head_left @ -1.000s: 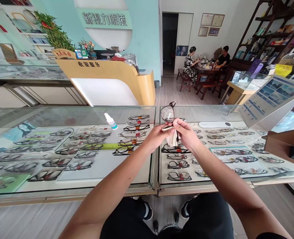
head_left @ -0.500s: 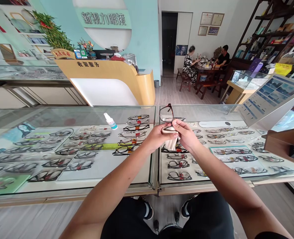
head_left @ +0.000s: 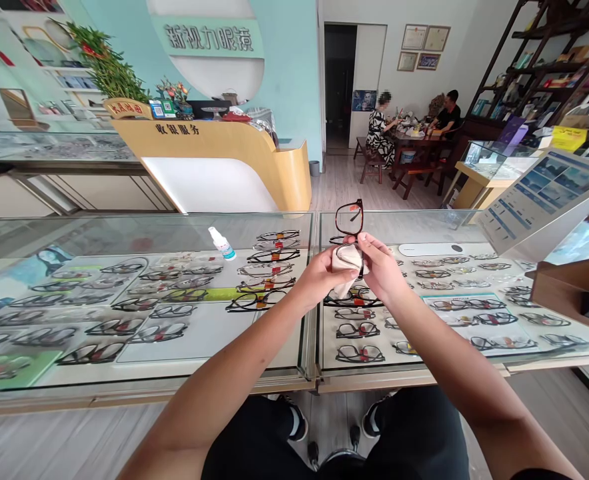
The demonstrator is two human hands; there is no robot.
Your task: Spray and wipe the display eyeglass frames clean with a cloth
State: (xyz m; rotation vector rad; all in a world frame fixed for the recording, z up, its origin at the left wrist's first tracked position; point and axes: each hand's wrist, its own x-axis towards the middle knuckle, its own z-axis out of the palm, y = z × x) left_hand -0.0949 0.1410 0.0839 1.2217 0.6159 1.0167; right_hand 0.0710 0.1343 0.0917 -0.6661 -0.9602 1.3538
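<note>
A pair of dark tortoiseshell eyeglasses [head_left: 349, 219] is held on end above the glass counter, one lens up and the other down between my hands. My right hand [head_left: 382, 267] is closed on the frame near its bridge. In my left hand [head_left: 319, 275] is a pale cleaning cloth [head_left: 345, 261], pinched over the lower lens with the thumb in front. The cloth's loose end hangs below the thumb. Part of the lower lens and the left fingers behind it are hidden.
On the glass display counter [head_left: 307, 360] a white spray bottle [head_left: 222, 244] stands to the left. Several eyeglasses [head_left: 358, 330] lie in rows under the glass. At right are a tilted printed box [head_left: 544, 203] and a brown box [head_left: 574, 293]. Two people sit at a far table [head_left: 414, 137].
The eyeglasses have moved slightly right and up, and turned so the upper lens leans the other way. Both hands have shifted a little; the cloth stays on the lower lens.
</note>
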